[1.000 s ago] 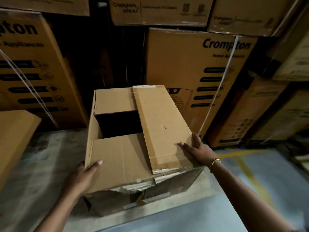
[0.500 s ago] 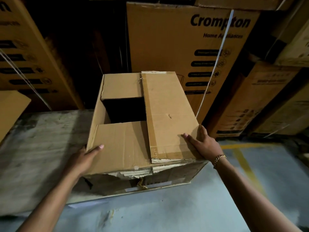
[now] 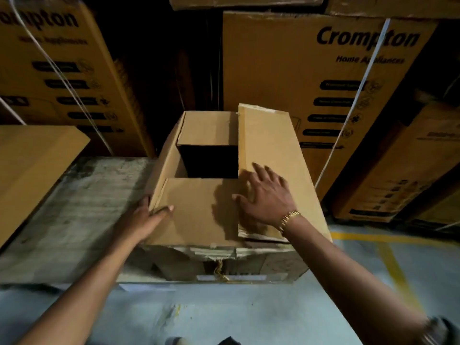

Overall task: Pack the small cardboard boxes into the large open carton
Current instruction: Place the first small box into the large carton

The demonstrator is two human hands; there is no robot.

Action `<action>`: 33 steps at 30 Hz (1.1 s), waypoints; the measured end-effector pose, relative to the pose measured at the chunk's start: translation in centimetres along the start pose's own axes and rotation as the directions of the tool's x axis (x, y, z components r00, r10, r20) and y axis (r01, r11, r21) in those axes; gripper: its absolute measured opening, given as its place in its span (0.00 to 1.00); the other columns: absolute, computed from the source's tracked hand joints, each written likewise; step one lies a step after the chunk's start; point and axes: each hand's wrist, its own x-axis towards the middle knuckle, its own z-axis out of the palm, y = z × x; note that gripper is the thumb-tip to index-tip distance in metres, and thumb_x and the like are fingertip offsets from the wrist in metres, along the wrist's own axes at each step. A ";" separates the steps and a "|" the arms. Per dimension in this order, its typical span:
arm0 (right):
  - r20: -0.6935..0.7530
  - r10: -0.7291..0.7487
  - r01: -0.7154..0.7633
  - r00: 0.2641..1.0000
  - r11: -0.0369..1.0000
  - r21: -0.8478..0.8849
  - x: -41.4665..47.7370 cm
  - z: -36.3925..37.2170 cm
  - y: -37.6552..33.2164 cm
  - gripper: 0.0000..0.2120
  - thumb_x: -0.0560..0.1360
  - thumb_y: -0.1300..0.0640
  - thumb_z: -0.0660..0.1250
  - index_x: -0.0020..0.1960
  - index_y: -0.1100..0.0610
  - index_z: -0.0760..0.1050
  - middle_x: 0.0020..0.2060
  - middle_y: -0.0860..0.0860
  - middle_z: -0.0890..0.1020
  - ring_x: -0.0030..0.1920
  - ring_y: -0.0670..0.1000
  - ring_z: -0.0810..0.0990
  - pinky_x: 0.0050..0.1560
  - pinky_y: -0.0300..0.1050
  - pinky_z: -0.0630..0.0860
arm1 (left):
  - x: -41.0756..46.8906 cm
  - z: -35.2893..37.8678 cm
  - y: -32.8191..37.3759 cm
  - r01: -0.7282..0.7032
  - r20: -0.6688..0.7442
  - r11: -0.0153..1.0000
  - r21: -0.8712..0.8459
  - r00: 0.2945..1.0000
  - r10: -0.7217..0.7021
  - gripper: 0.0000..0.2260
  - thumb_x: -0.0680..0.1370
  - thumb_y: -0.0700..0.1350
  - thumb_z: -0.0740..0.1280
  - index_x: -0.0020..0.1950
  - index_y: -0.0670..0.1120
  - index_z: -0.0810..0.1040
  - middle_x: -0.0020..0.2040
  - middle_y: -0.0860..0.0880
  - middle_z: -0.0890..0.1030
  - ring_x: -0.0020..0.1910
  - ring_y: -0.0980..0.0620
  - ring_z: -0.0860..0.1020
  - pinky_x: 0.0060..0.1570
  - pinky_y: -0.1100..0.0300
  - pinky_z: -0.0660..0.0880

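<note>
From my remote seat I see the large carton (image 3: pixel 199 220) at the middle of the view, standing on a grey, stained platform (image 3: pixel 74 207) that runs off toward 9 o'clock. Three of its top flaps are folded in: a long flap (image 3: pixel 271 145) on the 3 o'clock side, a near flap (image 3: pixel 196 200) at 6 o'clock and a short one at 12 o'clock. Between them a dark square opening (image 3: pixel 209 160) remains at about 11 o'clock on the carton top. I cannot tell what is inside.

The left hand (image 3: pixel 144 217) clasps the carton's corner at 8 o'clock. Its thumb lies on the near flap and the other fingers go down the outer wall, out of sight. The right hand (image 3: pixel 266 197), with a gold bracelet (image 3: pixel 288 219) at the wrist, is palm down over the seam at 4 o'clock, fingers straight and spread, grasping nothing. I cannot tell whether it touches the cardboard.

Behind, at 1 o'clock, stands a tall Crompton box (image 3: pixel 286 70) with a white strap (image 3: pixel 348 105) across it, and another printed box (image 3: pixel 49 70) stands at 10 o'clock. A flat cardboard sheet (image 3: pixel 32 165) lies at 9 o'clock. A yellow floor line (image 3: pixel 393 265) runs at 4 o'clock.
</note>
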 end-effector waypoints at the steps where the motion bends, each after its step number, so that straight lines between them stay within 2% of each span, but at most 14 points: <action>1: 0.057 -0.046 0.049 0.997 0.998 -0.046 0.7 0.3 -1.2 0.39 0.75 0.33 0.58 0.80 0.48 0.53 0.81 0.50 0.50 0.80 0.58 0.48 0.77 0.61 0.50 | 0.4 0.0 0.2 -0.012 -0.022 1.000 0.016 1.000 0.012 0.35 0.79 0.64 0.62 0.80 0.48 0.57 0.77 0.42 0.67 0.71 0.38 0.70 0.63 0.50 0.69; 5: 0.202 -0.121 0.178 0.972 0.941 -0.289 1.8 -0.8 -3.2 0.33 0.75 0.44 0.63 0.78 0.48 0.60 0.80 0.51 0.55 0.80 0.57 0.49 0.77 0.62 0.47 | 1.4 0.5 1.0 -0.066 -0.040 0.998 0.015 0.997 0.066 0.36 0.80 0.62 0.61 0.81 0.49 0.52 0.79 0.41 0.62 0.73 0.37 0.67 0.67 0.47 0.66; 8: 0.080 -0.096 0.115 0.992 0.951 -0.287 0.1 -6.6 -1.9 0.24 0.78 0.50 0.61 0.74 0.45 0.67 0.73 0.49 0.70 0.72 0.54 0.67 0.73 0.59 0.61 | 1.5 1.2 0.6 -0.109 -0.042 0.994 -0.028 0.993 0.108 0.35 0.80 0.63 0.61 0.81 0.48 0.54 0.76 0.40 0.66 0.70 0.36 0.70 0.64 0.45 0.69; 10: -0.005 -0.018 0.016 1.000 0.961 -0.276 -1.5 -11.5 0.6 0.20 0.79 0.51 0.61 0.71 0.44 0.69 0.64 0.51 0.76 0.62 0.56 0.75 0.65 0.58 0.71 | 1.6 1.3 0.1 -0.119 -0.048 0.992 -0.041 0.992 0.117 0.35 0.80 0.63 0.61 0.81 0.47 0.55 0.76 0.40 0.67 0.70 0.36 0.71 0.65 0.45 0.69; 12: -0.013 0.105 -0.105 0.994 0.967 -0.233 -3.2 -15.8 4.4 0.19 0.78 0.50 0.63 0.69 0.44 0.70 0.61 0.53 0.78 0.57 0.57 0.77 0.59 0.58 0.76 | 1.7 1.3 0.0 -0.127 -0.057 0.992 -0.022 0.990 0.126 0.35 0.80 0.64 0.60 0.81 0.47 0.55 0.76 0.40 0.66 0.70 0.36 0.70 0.66 0.45 0.68; 14: -0.035 0.229 -0.229 0.973 0.926 -0.300 -5.0 -18.0 8.4 0.22 0.76 0.47 0.64 0.69 0.40 0.70 0.66 0.52 0.76 0.63 0.58 0.74 0.62 0.59 0.73 | 1.9 1.4 0.0 -0.124 -0.061 0.992 -0.023 0.991 0.122 0.35 0.80 0.64 0.60 0.81 0.49 0.55 0.77 0.40 0.66 0.71 0.36 0.70 0.66 0.45 0.68; 17: 0.038 0.437 -0.331 0.899 0.731 -0.597 -5.9 -15.6 15.3 0.25 0.73 0.35 0.63 0.68 0.41 0.73 0.69 0.51 0.74 0.71 0.59 0.67 0.70 0.67 0.62 | 2.1 1.7 -0.1 -0.084 -0.071 0.995 -0.051 0.994 0.080 0.34 0.80 0.62 0.61 0.81 0.49 0.56 0.76 0.40 0.67 0.70 0.35 0.70 0.63 0.46 0.69; 19: 0.216 0.519 -0.386 0.827 0.804 -0.452 -6.2 -11.6 18.0 0.31 0.74 0.29 0.56 0.73 0.41 0.67 0.74 0.51 0.69 0.73 0.58 0.66 0.72 0.62 0.60 | 2.3 1.7 -0.2 -0.056 -0.045 0.993 -0.100 0.998 0.052 0.34 0.80 0.63 0.62 0.81 0.50 0.55 0.77 0.40 0.66 0.71 0.35 0.69 0.65 0.44 0.68; 21: 0.359 0.476 -0.511 0.803 0.860 0.002 -6.9 -8.0 15.8 0.28 0.79 0.38 0.60 0.76 0.48 0.64 0.73 0.52 0.72 0.68 0.54 0.72 0.68 0.48 0.65 | 2.5 1.7 -0.2 -0.024 -0.008 0.993 -0.114 1.000 0.023 0.35 0.79 0.64 0.62 0.81 0.52 0.53 0.76 0.40 0.67 0.70 0.34 0.69 0.66 0.42 0.68; 23: 0.379 0.491 -0.615 0.784 0.697 0.369 -7.1 -4.1 13.0 0.30 0.78 0.40 0.64 0.76 0.51 0.63 0.63 0.54 0.78 0.58 0.54 0.77 0.58 0.44 0.71 | 2.5 1.7 -0.1 0.013 -0.002 0.999 -0.040 1.000 -0.013 0.36 0.79 0.66 0.60 0.81 0.54 0.52 0.75 0.39 0.69 0.68 0.34 0.71 0.63 0.43 0.69; 24: 0.393 0.514 -0.646 0.763 0.632 0.429 -7.1 -2.4 11.7 0.34 0.75 0.35 0.65 0.76 0.48 0.61 0.62 0.54 0.78 0.57 0.56 0.79 0.57 0.47 0.74 | 2.2 1.6 0.2 0.026 -0.010 1.000 0.007 1.000 -0.026 0.36 0.79 0.68 0.59 0.81 0.55 0.51 0.74 0.39 0.69 0.68 0.33 0.72 0.62 0.43 0.70; 26: 0.328 0.584 -0.667 0.742 0.597 0.445 -6.9 0.8 10.1 0.41 0.73 0.30 0.63 0.79 0.47 0.54 0.65 0.57 0.77 0.58 0.61 0.80 0.60 0.56 0.77 | 1.6 1.7 0.6 0.025 -0.026 0.999 0.043 0.999 -0.024 0.35 0.79 0.67 0.58 0.81 0.54 0.52 0.72 0.38 0.71 0.66 0.34 0.73 0.55 0.47 0.70; 28: 0.189 0.620 -0.641 0.761 0.674 0.368 -6.8 2.4 9.6 0.40 0.76 0.31 0.58 0.80 0.50 0.51 0.66 0.60 0.77 0.59 0.64 0.80 0.60 0.58 0.77 | 1.1 1.7 0.9 -0.008 -0.024 1.000 0.007 1.000 0.008 0.32 0.81 0.64 0.59 0.80 0.51 0.55 0.70 0.38 0.73 0.65 0.34 0.74 0.49 0.51 0.66; 33: 0.084 0.587 -0.583 0.805 0.756 0.298 -7.3 2.7 9.8 0.38 0.78 0.32 0.55 0.80 0.54 0.53 0.63 0.62 0.79 0.58 0.65 0.80 0.60 0.60 0.77 | 1.3 1.8 0.3 -0.054 -0.002 0.997 -0.049 0.999 0.054 0.34 0.80 0.63 0.61 0.80 0.49 0.56 0.72 0.38 0.72 0.65 0.35 0.73 0.49 0.51 0.66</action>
